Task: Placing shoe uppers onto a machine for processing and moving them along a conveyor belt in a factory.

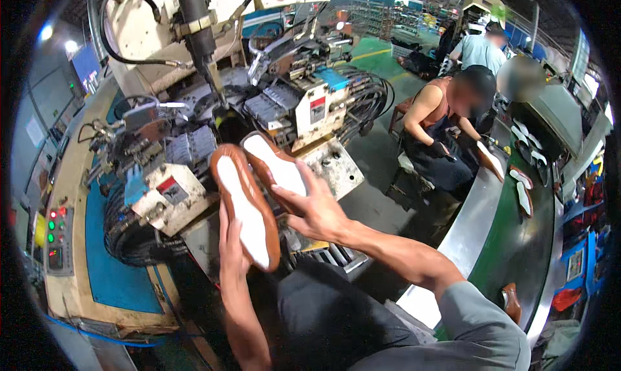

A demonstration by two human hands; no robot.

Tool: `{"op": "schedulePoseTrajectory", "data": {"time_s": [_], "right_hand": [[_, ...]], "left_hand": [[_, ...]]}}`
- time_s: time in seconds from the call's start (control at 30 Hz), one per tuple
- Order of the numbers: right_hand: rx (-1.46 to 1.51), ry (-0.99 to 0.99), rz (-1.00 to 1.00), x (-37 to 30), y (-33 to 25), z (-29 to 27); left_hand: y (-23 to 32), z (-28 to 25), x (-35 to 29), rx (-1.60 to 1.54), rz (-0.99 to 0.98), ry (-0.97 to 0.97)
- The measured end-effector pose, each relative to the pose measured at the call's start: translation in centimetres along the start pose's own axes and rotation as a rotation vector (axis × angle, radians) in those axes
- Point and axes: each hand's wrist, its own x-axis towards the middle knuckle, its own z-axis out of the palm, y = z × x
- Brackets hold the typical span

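Note:
My left hand is closed around a brown shoe upper, its white sole side facing up and its toe pointing at the machine. Just to the right, my right hand grips a second brown shoe upper, also with the white underside up. Both lie side by side, close together, in front of the machine. My fingers partly cover the heel end of the right-hand shoe, and the palm side of my left hand is hidden behind its shoe.
Black hoses bulge from the machine's left side, near a control panel with lit buttons. On my right runs a green conveyor belt with a metal edge, carrying several shoes. A seated co-worker holds a brown shoe beside it.

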Motion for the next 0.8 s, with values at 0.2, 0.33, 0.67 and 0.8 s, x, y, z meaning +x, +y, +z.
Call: {"op": "schedulePoseTrajectory", "data": {"time_s": [0.2, 0.33, 0.67, 0.8], "right_hand": [[-0.023, -0.019, 0.028, 3.4, 0.9, 8.1], [-0.019, 0.033, 0.069, 1.9, 0.0, 9.3], [-0.054, 0.102, -0.056, -0.4, -0.8, 11.8], [-0.119, 0.087, -0.053, 0.7, -0.1, 11.7]], "left_hand": [[-1.6, -5.8, -12.8, -0.294, -0.067, 0.009], [-4.8, -6.4, -18.1, -0.273, -0.066, 0.241], [-12.8, -5.7, -27.4, -0.354, -0.396, 0.452], [-14.1, -4.9, -26.9, -0.378, -0.438, 0.448]]}}
